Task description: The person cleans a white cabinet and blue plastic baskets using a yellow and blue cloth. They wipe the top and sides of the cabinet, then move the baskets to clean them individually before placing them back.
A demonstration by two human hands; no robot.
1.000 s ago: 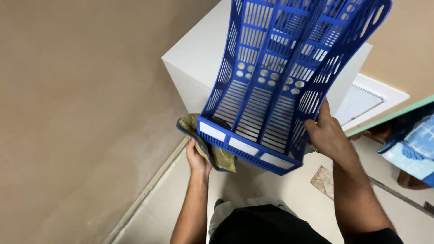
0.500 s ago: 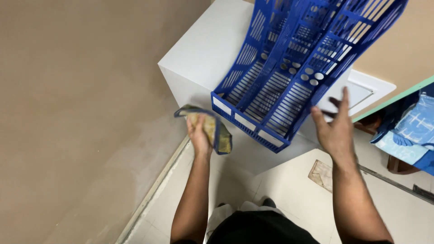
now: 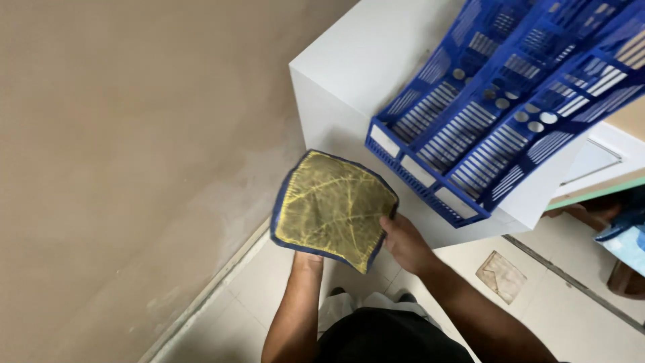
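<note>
Cloth (image 3: 332, 210) spread flat, pinched at right edge by right hand (image 3: 403, 243), left hand (image 3: 308, 257) mostly hidden beneath, grip unclear.

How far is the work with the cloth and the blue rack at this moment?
Done: the blue file rack is set down on the white cabinet, with no hand on it. In hand: both hands spread the yellow cloth flat, the right hand at its edge, the left hand under it. Left: the cloth touches nothing yet.

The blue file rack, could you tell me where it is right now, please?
In the head view the blue file rack rests on the white cabinet at upper right, its front end overhanging the edge, beyond the yellow cloth that both hands hold.
</note>
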